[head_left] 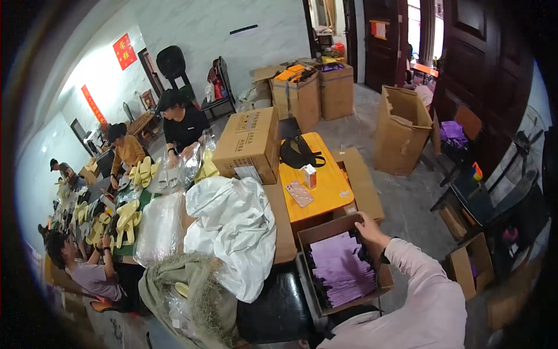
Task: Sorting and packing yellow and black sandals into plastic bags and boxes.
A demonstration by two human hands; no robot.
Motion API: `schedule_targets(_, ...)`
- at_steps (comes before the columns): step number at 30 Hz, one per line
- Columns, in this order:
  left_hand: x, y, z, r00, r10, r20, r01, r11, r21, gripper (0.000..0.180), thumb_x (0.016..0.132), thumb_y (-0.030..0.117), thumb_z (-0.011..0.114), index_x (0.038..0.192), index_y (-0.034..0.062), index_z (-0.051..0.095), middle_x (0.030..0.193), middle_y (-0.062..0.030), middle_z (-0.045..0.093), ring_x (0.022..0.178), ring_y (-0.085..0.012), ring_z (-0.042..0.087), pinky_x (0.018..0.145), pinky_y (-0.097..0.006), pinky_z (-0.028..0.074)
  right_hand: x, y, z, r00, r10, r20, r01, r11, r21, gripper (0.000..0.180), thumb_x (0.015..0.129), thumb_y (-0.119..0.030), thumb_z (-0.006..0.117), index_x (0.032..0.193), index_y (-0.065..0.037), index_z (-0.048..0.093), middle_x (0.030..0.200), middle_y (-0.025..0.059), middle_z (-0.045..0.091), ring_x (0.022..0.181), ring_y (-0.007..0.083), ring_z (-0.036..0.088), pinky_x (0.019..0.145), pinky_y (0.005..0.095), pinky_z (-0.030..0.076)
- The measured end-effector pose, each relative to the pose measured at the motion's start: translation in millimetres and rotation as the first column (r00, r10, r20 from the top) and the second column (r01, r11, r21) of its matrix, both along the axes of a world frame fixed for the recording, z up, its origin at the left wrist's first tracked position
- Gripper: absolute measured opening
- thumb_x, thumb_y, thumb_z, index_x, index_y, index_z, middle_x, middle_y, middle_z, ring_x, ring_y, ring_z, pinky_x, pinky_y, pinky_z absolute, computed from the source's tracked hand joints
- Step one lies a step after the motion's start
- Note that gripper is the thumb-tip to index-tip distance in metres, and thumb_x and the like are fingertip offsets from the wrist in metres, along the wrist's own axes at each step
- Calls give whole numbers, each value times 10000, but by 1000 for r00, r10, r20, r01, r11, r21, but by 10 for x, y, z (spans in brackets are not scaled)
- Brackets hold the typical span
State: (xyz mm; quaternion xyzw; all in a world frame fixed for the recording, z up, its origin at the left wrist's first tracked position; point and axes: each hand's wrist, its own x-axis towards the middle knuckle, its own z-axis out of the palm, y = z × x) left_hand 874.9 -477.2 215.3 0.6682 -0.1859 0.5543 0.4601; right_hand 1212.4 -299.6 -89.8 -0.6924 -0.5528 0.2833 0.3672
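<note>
My right arm, in a pale pink sleeve, comes in from the lower right. My right hand (372, 231) is closed over the far right corner of an open cardboard box (328, 227). Stacked flat inside the box are many purple packets (343, 269) with black parts along their edges. The box stands beside a yellow table (325, 170), on which lie a patterned phone (299, 193), a small white and red carton (309, 177) and a black bag (299, 152). My left hand is out of the picture.
Left of the box are a black seat (274, 305), a white plastic sack (235, 227) and a green-grey cloth (189, 291). A closed carton (249, 142) stands behind. Several people handle yellow slippers (128, 223) along a table. Tall open cartons (401, 136) and dark chairs (494, 198) stand rightward.
</note>
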Motion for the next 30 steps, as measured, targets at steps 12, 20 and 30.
schedule_targets(12, 289, -38, -266, 809, 471, -351, -578, 528, -622, 197, 889, 44, 473, 1065, 14, 556, 1090, -164, 546, 887, -295, 549, 778, -409, 442, -381, 1098, -547, 985, 163, 63, -168, 983, 78, 542, 815, -177, 594, 1269, 24, 377, 1271, 241, 396, 1207, 368, 368, 1020, 388, 304)
schedule_targets(20, 132, -766, -1182, 192, 131, -973, -915, -335, -225, 165, 919, 110, 506, 990, -22, 574, 955, -82, 608, 897, -173, 566, 821, -286, 432, -385, 552, -494, 965, 260, -38, -263, 958, -118, 375, 807, -209, 573, 1107, 10, 528, 1128, 234, 529, 1068, 361, 496, 902, 387, 396)
schedule_targets(30, 1097, -791, -1458, 370, 275, -887, -929, 125, -348, 155, 919, 101, 496, 1002, 25, 603, 950, -107, 605, 869, -152, 553, 789, -260, 436, -164, -1369, 75, 776, 606, -176, -631, 739, -237, 257, 849, -194, 529, 1033, -20, 575, 937, 172, 621, 870, 293, 600, 759, 366, 461)
